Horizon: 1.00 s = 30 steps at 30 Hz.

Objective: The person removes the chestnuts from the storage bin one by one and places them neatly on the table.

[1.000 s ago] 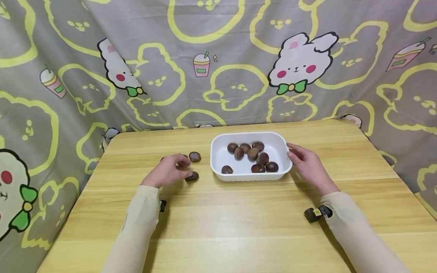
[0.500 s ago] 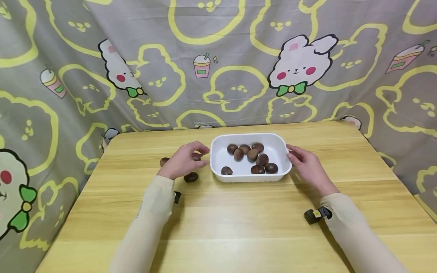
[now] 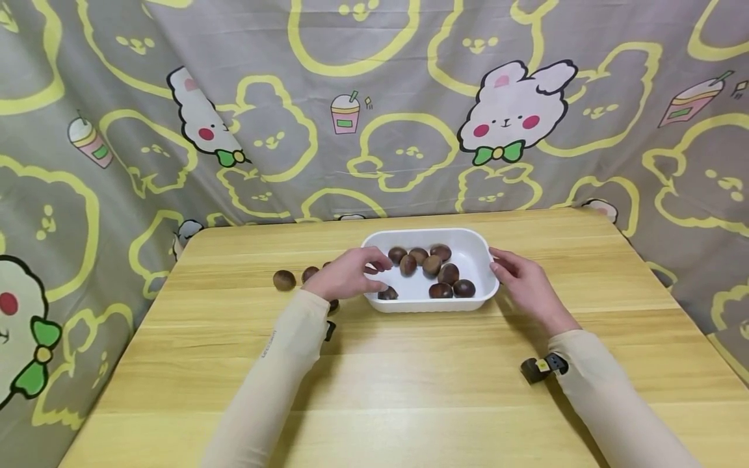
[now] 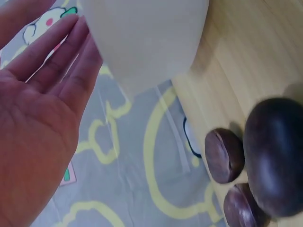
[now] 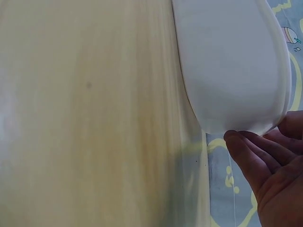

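A white plastic tray on the wooden table holds several brown chestnuts. My left hand reaches over the tray's left rim, thumb and fingers spread apart with nothing visible between them. Just below its thumb, a single chestnut lies in the tray's near left corner. In the left wrist view, the palm is bare and the fingers are straight beside the tray wall. My right hand holds the tray's right end, thumb and fingers pinching its rim in the right wrist view.
Several more chestnuts lie on the table left of the tray, partly hidden by my left hand and wrist. A patterned grey curtain hangs along the table's back edge and both sides.
My left hand has moved right, from the chestnuts on the table to over the tray's left side, uncovering some of them. My right hand stays at the tray's right end.
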{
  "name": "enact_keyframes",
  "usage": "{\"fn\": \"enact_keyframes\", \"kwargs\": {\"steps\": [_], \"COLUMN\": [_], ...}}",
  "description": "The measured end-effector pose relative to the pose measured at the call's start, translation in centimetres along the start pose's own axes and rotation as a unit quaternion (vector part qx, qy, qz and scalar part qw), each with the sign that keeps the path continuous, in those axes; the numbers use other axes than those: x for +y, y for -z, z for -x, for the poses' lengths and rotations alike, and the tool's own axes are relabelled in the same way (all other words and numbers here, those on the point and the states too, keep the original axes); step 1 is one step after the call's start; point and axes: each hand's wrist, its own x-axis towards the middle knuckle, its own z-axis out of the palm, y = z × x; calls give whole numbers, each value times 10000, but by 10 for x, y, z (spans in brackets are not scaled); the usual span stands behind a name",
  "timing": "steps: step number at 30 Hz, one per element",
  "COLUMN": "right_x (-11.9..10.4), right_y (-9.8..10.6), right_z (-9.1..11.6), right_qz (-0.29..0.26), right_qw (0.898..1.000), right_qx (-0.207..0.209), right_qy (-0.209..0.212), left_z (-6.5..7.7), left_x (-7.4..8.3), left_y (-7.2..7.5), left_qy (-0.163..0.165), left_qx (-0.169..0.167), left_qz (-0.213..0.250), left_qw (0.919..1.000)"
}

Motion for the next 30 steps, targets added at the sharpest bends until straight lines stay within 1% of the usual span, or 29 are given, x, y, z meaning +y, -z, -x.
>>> {"fn": "enact_keyframes", "kwargs": {"steps": [3,8,14,16,21,23,28,30], "right_x": [1,2,3,3,3,3,2,2], "right_y": [0,-1,0,0,0,0,0,-1], "right_z": [0,1,1,1,1,1,0,0], "right_qz": [6,20,-30,-44,-72,-74,-77,-86], "right_qw": [10000,10000,10000,10000,10000,10000,10000,10000], "right_qx": [-1,-10,-4,8,4,-1,9,-1], "right_qy": [-1,6,3,-1,11,9,5,9], "left_z": [-7,-17,-26,-27,-28,-28,-29,-29], "left_x": [2,1,5,6,6,6,7,7], "left_y": [-3,-9,-15,-16,-17,-17,-21,-23], "left_qy": [83,108,138,147,147,49,-75,36], "left_qx": [-159,-319,-631,-727,-856,-869,-906,-930], "left_qz": [-159,-398,-807,-934,-1490,-1731,-1989,-2081], "left_qw": [9997,9986,9946,9929,9850,9811,9758,9737]}}
